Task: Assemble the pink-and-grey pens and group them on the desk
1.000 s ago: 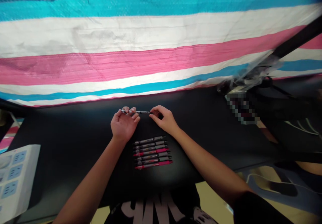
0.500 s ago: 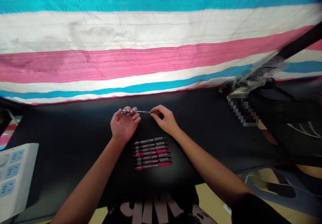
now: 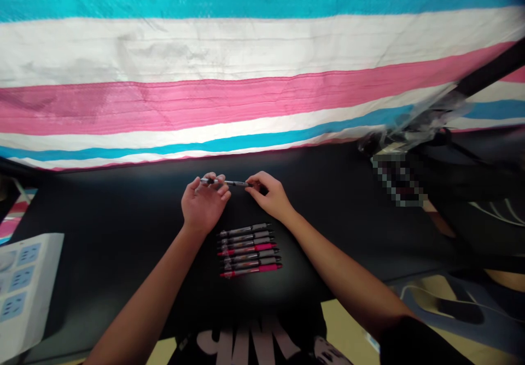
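Observation:
A thin dark pen [image 3: 229,182] is held level between my two hands above a black table [image 3: 123,217]. My left hand [image 3: 203,204] pinches its left end with the fingers curled round it. My right hand [image 3: 268,195] pinches its right end between thumb and fingertips. Just below the hands, several pens [image 3: 249,250] lie side by side in a neat row on the table, some grey and some pink.
A white power strip [image 3: 22,288] sits at the left edge of the table. A pink, white and blue striped cloth [image 3: 246,81] hangs behind it. At the right are a black bar [image 3: 488,70] and clear plastic [image 3: 414,122]; a cable [image 3: 435,291] lies on the floor.

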Motion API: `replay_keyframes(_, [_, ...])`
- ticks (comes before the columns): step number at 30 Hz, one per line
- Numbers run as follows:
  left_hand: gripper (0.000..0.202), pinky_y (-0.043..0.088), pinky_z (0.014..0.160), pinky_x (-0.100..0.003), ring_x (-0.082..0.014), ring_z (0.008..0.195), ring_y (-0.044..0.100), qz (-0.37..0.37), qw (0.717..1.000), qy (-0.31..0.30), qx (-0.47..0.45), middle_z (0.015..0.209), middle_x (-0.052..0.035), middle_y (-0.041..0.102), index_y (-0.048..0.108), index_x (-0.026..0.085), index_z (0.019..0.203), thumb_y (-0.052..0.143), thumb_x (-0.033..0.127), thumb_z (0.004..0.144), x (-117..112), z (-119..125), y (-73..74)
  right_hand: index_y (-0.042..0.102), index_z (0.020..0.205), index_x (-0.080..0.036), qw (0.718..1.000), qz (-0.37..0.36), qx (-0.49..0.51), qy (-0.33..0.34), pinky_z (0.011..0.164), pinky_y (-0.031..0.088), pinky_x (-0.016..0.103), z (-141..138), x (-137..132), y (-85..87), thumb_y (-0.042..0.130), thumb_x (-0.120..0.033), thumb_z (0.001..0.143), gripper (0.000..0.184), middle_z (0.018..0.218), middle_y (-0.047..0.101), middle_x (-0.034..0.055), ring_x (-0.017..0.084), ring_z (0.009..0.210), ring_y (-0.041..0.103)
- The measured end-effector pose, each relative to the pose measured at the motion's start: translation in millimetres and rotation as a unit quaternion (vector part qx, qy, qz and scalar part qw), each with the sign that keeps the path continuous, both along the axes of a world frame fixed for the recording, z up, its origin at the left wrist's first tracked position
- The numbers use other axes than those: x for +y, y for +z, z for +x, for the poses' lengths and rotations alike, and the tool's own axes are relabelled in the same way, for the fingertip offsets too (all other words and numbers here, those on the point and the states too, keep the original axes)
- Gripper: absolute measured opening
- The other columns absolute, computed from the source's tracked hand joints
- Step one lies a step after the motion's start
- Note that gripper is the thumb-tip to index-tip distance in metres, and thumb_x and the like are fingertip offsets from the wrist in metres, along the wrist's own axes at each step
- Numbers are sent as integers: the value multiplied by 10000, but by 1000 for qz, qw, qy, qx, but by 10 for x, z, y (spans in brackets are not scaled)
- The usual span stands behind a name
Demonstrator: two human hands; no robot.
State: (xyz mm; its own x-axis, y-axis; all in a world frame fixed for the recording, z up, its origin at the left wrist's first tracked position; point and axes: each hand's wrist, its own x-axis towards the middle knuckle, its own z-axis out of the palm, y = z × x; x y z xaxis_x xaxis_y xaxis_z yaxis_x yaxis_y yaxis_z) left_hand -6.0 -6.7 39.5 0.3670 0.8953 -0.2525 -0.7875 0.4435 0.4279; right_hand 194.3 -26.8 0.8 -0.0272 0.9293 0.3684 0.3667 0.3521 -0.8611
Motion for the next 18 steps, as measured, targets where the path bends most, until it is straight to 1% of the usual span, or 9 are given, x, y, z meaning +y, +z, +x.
replay_keyframes(6, [234,450,577,-232,-118,648,483,6,1000,4,3,858,-75,539,679,143,793,516,254,919,2,-8,5,685,940,-221,1000,-3,-9,-15,700,501,312,-1,-6,13,664,-238,903,46,787,595,2,156,692,566])
replay_keyframes(10, [281,460,577,-238,-124,659,495,5,1000,19,8,897,-97,575,720,139,835,523,314,932,-4,0,12,689,929,-220,1000,10,-18,-17,695,490,315,6,1,10,651,-245,918,47,776,580,4,163,699,559])
replay_keyframes(15, [241,453,575,-220,-107,649,486,0,1000,13,8,881,-85,572,709,139,802,534,242,931,2,3,28,681,928,-216,999,9,-24,-20,698,485,316,12,4,-3,641,-255,924,56,787,589,11,167,705,558])
replay_keyframes(18, [241,452,571,-217,-106,651,489,0,1000,24,15,895,-87,583,727,140,845,537,252,945,6,5,32,679,930,-210,1000,9,-23,-13,690,479,311,10,0,-5,630,-253,932,66,790,587,12,164,702,555])
